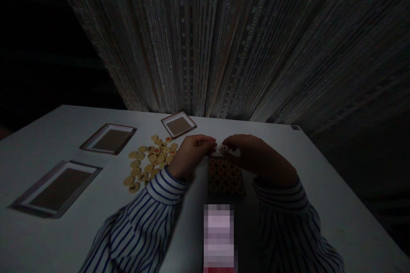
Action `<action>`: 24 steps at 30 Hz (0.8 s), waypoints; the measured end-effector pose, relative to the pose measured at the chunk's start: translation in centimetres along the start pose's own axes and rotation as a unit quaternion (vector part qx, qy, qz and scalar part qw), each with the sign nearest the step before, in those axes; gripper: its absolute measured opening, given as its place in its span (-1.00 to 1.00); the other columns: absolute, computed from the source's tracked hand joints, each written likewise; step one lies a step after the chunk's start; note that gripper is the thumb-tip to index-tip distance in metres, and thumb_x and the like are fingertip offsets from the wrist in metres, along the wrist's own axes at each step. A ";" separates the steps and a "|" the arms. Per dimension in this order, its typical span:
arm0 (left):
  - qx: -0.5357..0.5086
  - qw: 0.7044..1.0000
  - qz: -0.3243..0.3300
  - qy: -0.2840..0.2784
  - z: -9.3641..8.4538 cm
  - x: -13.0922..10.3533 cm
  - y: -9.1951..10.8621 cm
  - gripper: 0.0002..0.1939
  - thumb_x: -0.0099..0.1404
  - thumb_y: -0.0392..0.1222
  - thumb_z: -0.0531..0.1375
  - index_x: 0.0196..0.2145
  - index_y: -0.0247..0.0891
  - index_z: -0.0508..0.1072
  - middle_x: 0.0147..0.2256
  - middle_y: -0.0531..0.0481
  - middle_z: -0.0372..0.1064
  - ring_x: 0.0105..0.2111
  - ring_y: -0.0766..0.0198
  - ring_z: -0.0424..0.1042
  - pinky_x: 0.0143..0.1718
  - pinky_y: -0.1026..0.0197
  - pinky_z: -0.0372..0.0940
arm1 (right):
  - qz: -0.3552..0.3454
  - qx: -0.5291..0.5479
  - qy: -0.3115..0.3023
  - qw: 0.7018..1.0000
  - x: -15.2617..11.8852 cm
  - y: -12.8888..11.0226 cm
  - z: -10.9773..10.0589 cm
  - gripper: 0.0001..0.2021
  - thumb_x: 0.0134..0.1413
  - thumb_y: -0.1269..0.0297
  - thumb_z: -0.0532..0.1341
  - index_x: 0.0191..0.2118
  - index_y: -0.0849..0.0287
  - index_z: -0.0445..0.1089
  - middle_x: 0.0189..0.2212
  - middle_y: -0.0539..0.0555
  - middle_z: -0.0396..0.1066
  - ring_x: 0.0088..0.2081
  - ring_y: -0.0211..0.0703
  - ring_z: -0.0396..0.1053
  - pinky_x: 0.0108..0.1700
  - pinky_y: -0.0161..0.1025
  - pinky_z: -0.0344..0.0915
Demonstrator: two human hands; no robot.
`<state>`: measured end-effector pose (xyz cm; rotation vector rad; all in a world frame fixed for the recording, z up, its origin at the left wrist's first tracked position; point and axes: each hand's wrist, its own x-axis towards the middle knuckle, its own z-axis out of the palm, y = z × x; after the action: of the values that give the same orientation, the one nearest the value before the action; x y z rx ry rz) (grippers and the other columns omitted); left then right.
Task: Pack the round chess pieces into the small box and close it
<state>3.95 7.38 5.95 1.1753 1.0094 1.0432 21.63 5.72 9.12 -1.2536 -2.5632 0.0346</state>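
My right hand [261, 158] pinches a round xiangqi piece [223, 149] with a dark character between its thumb and fingertips. It hovers over the far edge of a box filled with rows of xiangqi pieces [226, 177], some marked in red. Facing it, my left hand [194, 153] is closed, thumb and fingers pressed together; whatever they may hold is hidden. A small gap separates the fingertips of both hands. Left of my left hand, a loose heap of pale wooden xiangqi pieces [149, 168] lies on the white table [105, 230], some face up with red or black characters.
Shallow open boxes stand on the table: one at the back [178, 124], another at the left [109, 138], and a larger one at the near left [56, 189]. A striped curtain [205, 42] hangs behind the far edge. A pixelated patch covers the near middle. The light is dim.
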 end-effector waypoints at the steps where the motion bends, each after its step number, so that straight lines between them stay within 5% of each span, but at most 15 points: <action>1: 0.001 1.000 -0.003 0.003 0.0 0.0 0.1 -0.88 -0.04 -0.24 0.26 -0.51 -0.35 0.48 -0.58 0.00 0.42 -0.54 0.36 0.37 -0.50 0.33 0.24 | -0.002 0.002 -0.002 1.000 -0.1 0.1 0.1 -0.85 0.02 0.26 0.13 -0.29 0.18 0.36 -0.44 0.04 0.40 -0.43 -0.26 0.29 -0.39 -0.33 0.12; 24: 0.157 0.985 0.071 -0.001 -1.0 -0.1 0.7 -0.88 0.04 -0.22 0.20 -0.47 -0.32 0.49 -0.48 -0.01 0.44 -0.47 0.32 0.35 -0.44 0.32 0.21 | 0.140 -0.025 -0.233 0.962 0.1 0.7 1.3 -0.80 -0.10 0.30 0.14 -0.31 0.13 0.43 -0.38 0.09 0.47 -0.38 -0.14 0.40 -0.44 -0.28 0.20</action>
<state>2.91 7.58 6.53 1.5228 1.1294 1.0169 21.74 6.32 7.78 -1.8016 -2.7467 0.3690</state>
